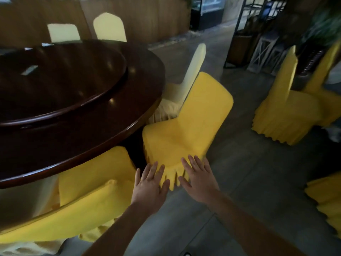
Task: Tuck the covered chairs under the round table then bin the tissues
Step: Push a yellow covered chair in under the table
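Note:
A dark round wooden table (77, 145) with a raised turntable (60, 84) fills the left. A yellow-covered chair (184, 126) stands at its right edge, seat facing me, its back away from the table. My left hand (149, 183) and my right hand (197, 180) reach toward the chair's near seat edge with straight, spread fingers, touching the pleated skirt. Another yellow-covered chair (96, 200) sits tucked under the table at the lower left. A pale chair (190, 76) stands beyond the first. White tissues (29, 69) lie on the turntable.
Two pale covered chairs (108, 26) stand at the table's far side. More yellow-covered chairs (287, 108) stand on the grey floor at right, one at the lower right edge (328, 200). Dark shelving and a plant (258, 43) stand at the back right.

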